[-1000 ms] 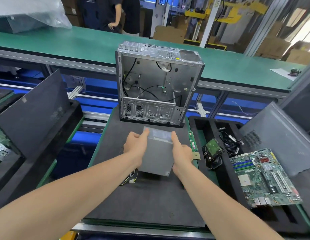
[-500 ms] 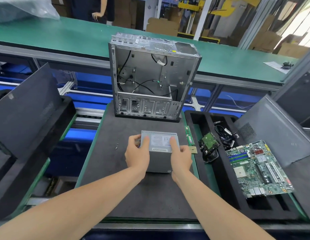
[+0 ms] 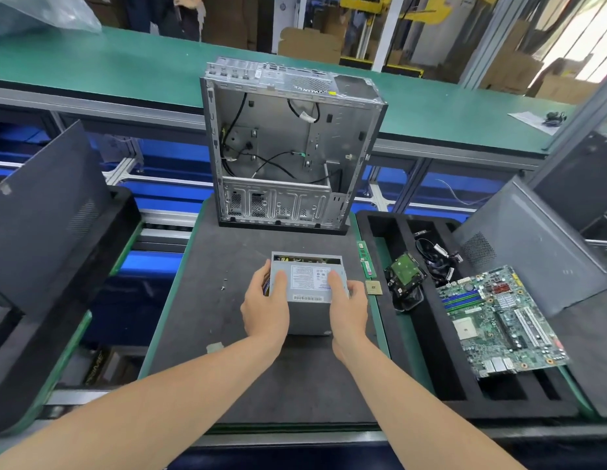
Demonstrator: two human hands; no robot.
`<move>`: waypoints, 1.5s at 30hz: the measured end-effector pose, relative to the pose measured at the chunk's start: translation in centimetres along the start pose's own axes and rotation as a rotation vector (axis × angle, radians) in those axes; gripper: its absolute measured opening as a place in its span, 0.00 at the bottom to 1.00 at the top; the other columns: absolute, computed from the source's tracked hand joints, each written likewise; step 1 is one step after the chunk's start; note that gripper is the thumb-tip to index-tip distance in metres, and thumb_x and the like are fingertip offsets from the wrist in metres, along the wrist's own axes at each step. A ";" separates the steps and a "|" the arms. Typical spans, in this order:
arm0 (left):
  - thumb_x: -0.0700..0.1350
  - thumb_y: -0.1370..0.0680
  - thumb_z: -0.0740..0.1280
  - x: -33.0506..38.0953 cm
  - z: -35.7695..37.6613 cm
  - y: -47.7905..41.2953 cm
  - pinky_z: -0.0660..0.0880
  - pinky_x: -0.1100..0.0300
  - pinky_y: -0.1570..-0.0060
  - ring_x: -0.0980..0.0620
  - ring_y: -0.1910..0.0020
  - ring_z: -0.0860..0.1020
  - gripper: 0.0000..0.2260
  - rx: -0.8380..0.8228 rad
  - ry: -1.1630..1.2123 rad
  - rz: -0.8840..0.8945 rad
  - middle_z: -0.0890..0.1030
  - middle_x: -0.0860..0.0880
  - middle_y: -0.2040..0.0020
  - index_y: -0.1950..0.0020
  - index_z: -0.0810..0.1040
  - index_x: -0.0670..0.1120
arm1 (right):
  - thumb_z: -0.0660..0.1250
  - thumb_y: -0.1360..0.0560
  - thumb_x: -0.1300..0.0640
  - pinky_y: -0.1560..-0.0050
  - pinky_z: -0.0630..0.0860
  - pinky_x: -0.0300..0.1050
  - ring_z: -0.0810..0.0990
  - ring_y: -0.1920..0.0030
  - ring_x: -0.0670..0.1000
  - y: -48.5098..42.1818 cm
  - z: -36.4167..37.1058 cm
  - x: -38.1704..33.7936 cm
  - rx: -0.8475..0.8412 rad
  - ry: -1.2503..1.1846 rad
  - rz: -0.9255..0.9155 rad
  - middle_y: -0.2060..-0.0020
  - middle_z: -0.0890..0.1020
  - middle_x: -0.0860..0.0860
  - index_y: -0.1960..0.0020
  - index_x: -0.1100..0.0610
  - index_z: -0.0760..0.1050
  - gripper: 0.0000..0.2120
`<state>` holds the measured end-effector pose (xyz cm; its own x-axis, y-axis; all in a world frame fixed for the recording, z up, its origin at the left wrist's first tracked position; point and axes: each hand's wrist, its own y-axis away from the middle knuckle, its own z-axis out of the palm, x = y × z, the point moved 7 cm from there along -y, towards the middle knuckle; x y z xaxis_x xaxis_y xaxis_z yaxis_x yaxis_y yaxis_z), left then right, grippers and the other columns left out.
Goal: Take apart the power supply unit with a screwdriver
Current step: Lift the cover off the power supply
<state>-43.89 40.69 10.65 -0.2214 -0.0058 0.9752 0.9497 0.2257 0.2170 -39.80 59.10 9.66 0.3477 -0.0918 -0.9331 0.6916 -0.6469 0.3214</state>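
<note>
View from a head-worn camera, looking down at a workbench. A grey metal power supply (image 3: pixel 309 283) sits in the middle of a dark mat (image 3: pixel 200 334), its labelled face turned up. The person's left hand (image 3: pixel 266 308) grips its left side and the right hand (image 3: pixel 348 308) grips its right side. Both thumbs lie on the label and the fingers curl around the edges. Coloured wires (image 3: pixel 266 286) show under the left hand's fingers.

A second ago the box was tilted in the hands with a plain face towards the camera and its wires trailing towards the near left. It has since been turned label-up and brought down onto the mat, or very close to it. That probably means the person is settling it in place to look for its cover screws. The far edge of the box shows a dark open slot with parts inside.

No screwdriver is in view, so one hand will likely have to let go to fetch it.

At the far end of the mat stands an emptied computer case (image 3: pixel 288 147), open towards the camera. Two tiny screws (image 3: pixel 223 287) lie on the mat to the left of the box. To the right are a memory stick (image 3: pixel 366 262), a processor chip (image 3: pixel 373 287), and a black tray (image 3: pixel 427 368) holding a hard drive (image 3: pixel 405 273) and a motherboard (image 3: pixel 498 320).
</note>
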 end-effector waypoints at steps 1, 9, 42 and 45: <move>0.61 0.23 0.65 0.0 0.0 0.0 0.73 0.59 0.46 0.64 0.44 0.77 0.17 -0.006 -0.010 -0.006 0.82 0.68 0.48 0.34 0.77 0.68 | 0.67 0.24 0.35 0.43 0.75 0.55 0.79 0.44 0.55 0.1 0.1 0.0 -0.017 -0.003 0.012 0.48 0.81 0.51 0.48 0.50 0.73 0.19; 0.62 0.29 0.75 0.3 -0.7 -1.4 0.73 0.61 0.37 0.74 0.41 0.76 0.24 -0.282 -0.022 0.116 0.80 0.71 0.40 0.33 0.75 0.68 | 0.66 0.30 0.35 0.39 0.77 0.53 0.80 0.43 0.49 -0.3 -0.5 -2.4 -0.149 0.150 -0.062 0.41 0.81 0.46 0.39 0.40 0.73 0.21; 0.65 0.31 0.79 -0.5 -1.2 -6.5 0.83 0.51 0.48 0.48 0.50 0.87 0.27 -0.702 -0.661 -0.361 0.88 0.50 0.50 0.41 0.82 0.47 | 0.69 0.23 0.37 0.69 0.83 0.52 0.87 0.56 0.58 -0.3 0.5 0.1 -0.453 0.321 0.433 0.52 0.85 0.55 0.45 0.50 0.77 0.18; 0.58 0.27 0.79 -1.0 -1.8 -6.9 0.82 0.53 0.51 0.46 0.46 0.86 0.23 -0.726 -0.684 -0.392 0.87 0.47 0.45 0.39 0.82 0.45 | 0.70 0.20 0.45 0.64 0.86 0.56 0.88 0.57 0.57 -0.4 0.6 -0.1 -0.470 0.366 0.359 0.52 0.86 0.55 0.43 0.54 0.78 0.13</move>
<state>-49.84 37.38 8.24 -0.4024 0.6461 0.6485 0.6398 -0.3082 0.7040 -40.49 58.90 9.50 0.7405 0.0758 -0.6678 0.6656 -0.2205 0.7130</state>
